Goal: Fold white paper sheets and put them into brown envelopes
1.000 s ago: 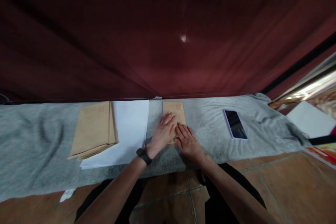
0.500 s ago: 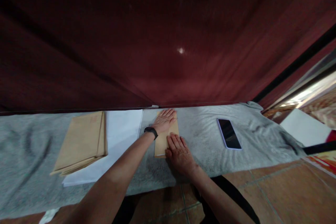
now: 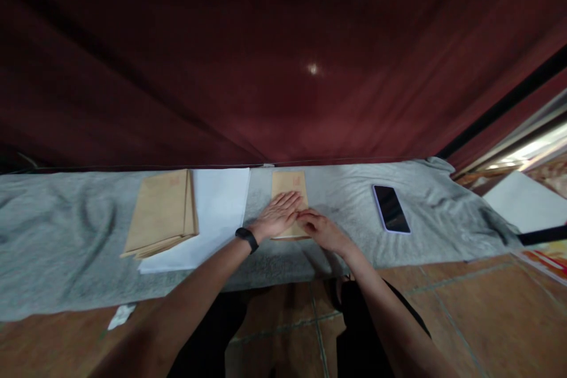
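A brown paper envelope [image 3: 286,182] with small red print near its top right lies flat on the grey cloth. My left hand [image 3: 280,212], with a black band on its wrist, rests flat across the middle of the envelope, fingers stretched out. At the envelope's right edge is my right hand [image 3: 319,227], its fingers bent and pinched together on that edge. The fingertips partly hide what they grip. A white strip shows along the envelope's lower end.
To the left, a stack of brown envelopes [image 3: 159,207] overlaps white paper sheets [image 3: 221,201]. A phone in a lilac case [image 3: 392,209] lies on the right of the grey cloth [image 3: 341,189]. Dark red fabric [image 3: 283,100] rises behind. Tiled floor [image 3: 283,325] shows below.
My left hand has slid down from the envelope's top, uncovering the red print. My right hand has gone from lying flat to bent fingers at the right edge. The view has shifted slightly.
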{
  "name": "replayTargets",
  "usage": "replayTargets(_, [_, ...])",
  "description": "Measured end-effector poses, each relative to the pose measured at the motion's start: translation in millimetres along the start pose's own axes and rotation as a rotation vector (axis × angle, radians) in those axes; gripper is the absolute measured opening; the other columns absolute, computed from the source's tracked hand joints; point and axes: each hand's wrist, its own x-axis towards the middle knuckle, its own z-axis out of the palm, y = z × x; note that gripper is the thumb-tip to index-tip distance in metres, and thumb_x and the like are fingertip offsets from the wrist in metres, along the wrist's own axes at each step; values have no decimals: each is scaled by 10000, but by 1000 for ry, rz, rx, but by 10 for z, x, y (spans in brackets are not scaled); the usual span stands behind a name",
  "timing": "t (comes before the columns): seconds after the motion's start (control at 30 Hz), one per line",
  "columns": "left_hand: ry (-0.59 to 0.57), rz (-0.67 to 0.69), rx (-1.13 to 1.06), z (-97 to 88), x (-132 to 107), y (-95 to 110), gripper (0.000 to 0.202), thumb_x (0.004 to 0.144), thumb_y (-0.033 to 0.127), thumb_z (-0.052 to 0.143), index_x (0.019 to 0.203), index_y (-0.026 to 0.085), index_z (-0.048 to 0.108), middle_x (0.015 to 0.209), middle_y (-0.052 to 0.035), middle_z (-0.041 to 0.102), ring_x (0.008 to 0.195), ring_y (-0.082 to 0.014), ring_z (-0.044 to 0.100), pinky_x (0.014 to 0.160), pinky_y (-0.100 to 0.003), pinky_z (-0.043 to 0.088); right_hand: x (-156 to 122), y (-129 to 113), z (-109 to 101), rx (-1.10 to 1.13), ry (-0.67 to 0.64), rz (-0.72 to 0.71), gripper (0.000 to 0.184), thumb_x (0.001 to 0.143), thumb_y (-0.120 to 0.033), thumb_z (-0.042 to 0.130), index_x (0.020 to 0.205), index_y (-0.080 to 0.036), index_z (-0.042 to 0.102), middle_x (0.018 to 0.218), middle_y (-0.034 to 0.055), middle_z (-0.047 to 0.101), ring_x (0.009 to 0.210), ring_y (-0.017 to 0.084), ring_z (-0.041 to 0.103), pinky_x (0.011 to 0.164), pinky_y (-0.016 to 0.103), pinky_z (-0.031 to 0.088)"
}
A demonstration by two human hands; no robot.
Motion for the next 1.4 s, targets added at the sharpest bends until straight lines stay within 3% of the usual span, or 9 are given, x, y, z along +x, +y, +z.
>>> replayTargets(0.2, [16, 14, -45, -144, -500, 214, 645, 1039, 505, 341, 1573, 150, 267, 1637, -133, 292, 1535, -210, 204, 1243, -397, 209, -84, -184, -73, -255, -74, -2, 364, 890, -130, 617, 1247, -200, 641, 1298, 71, 641, 1214, 176, 599, 1064, 307, 470])
replayTargets(0.37, [32, -42, -38, -259, -708, 305, 569, 1033, 418, 413, 1518, 125, 364, 1595, -165, 368, 1503, -213, 301, 1211, -380, 302, -146, -282, -108, -444, -145, -9, 437, 929, -219, 600, 1365, -227, 574, 1413, 75, 580, 1279, 199, 557, 1113, 359, 424])
replayTargets(0.7, [21, -26, -3, -457, -722, 335, 379, 979, 209, 496, 1345, 127, 543, 1471, -158, 547, 1391, -218, 490, 1175, -366, 362, -137, -336, -76, -528, -153, -20, 440, 961, -234, 558, 1401, -223, 551, 1415, 78, 588, 1237, 227, 588, 1064, 389, 475])
replayTargets(0.93, [-10, -2, -13, -473, -712, 359, 353, 961, 174, 504, 1303, 128, 575, 1475, -177, 537, 1406, -245, 473, 1180, -393, 361, -140, -348, -62, -537, -153, -20, 431, 967, -239, 546, 1397, -216, 557, 1426, 89, 578, 1230, 234, 593, 1057, 393, 482])
replayTargets(1.03, [4, -7, -12, -462, -725, 367, 367, 962, 169, 499, 1321, 123, 566, 1482, -180, 528, 1416, -245, 459, 1188, -392, 345, -148, -327, -42, -539, -146, -24, 452, 968, -241, 544, 1419, -221, 538, 1431, 90, 574, 1239, 235, 589, 1065, 398, 477])
replayTargets(1.23, [38, -7, -95, -508, -741, 300, 326, 959, 244, 542, 1271, 203, 626, 1426, -106, 592, 1377, -227, 498, 1191, -398, 342, -160, -284, -26, -463, -97, -21, 464, 975, -242, 529, 1439, -253, 516, 1446, 65, 571, 1308, 210, 544, 1111, 401, 448])
replayTargets(1.33, [68, -18, -109, -501, -677, 321, 330, 998, 291, 475, 1278, 208, 629, 1416, -85, 602, 1374, -211, 497, 1222, -401, 293, -185, -269, 22, -442, -101, -41, 516, 981, -333, 549, 1478, -217, 470, 1503, 96, 517, 1380, 220, 481, 1163, 430, 396])
replayTargets(1.4, [86, -34, -103, -439, -594, 368, 410, 1028, 300, 391, 1387, 176, 546, 1510, -97, 514, 1429, -200, 431, 1230, -386, 273, -219, -251, 98, -472, -118, -27, 595, 982, -423, 546, 1505, -166, 429, 1547, 139, 459, 1436, 242, 418, 1196, 461, 347])
